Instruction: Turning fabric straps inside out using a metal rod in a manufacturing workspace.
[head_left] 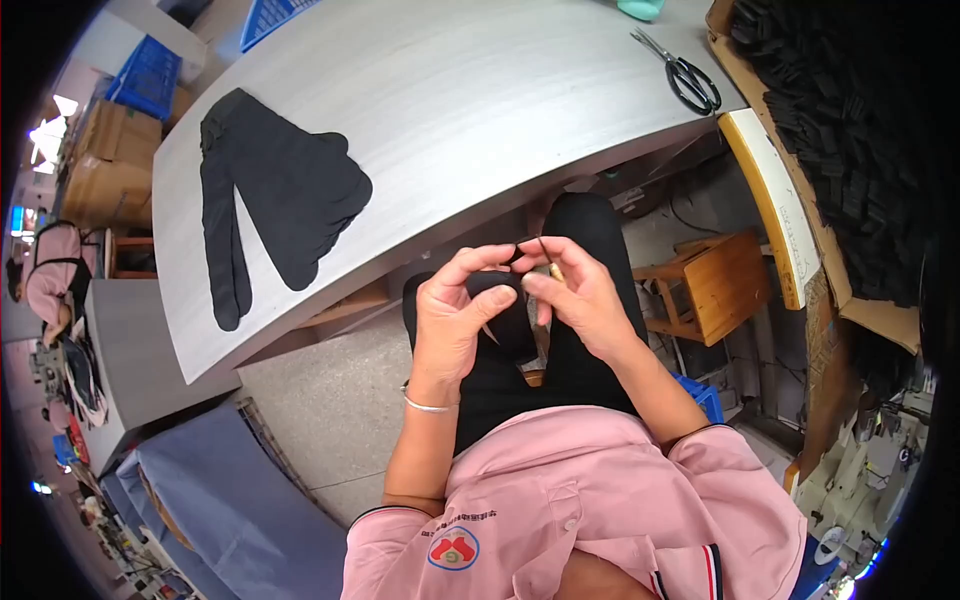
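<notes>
Above my lap, my left hand (455, 305) and my right hand (580, 295) face each other with fingers bent in a pinch. Between their fingertips is a small black fabric piece (517, 254); its lower part blends with my black trousers. A slim tool with a yellowish end (556, 271) shows between the fingers of my right hand, its tip hard to make out. On the grey table (440, 110), to the left, lie overlapping black fabric pieces (285, 180) with rounded ends, fanned out beside a narrower black strip (222, 245).
Black-handled scissors (690, 85) lie at the table's far right. A cardboard box (870, 310) full of black pieces (830, 140) stands at the right, near a wooden stool (715, 285). Blue cloth (230, 490) covers something at lower left. Another person (62, 270) sits at far left.
</notes>
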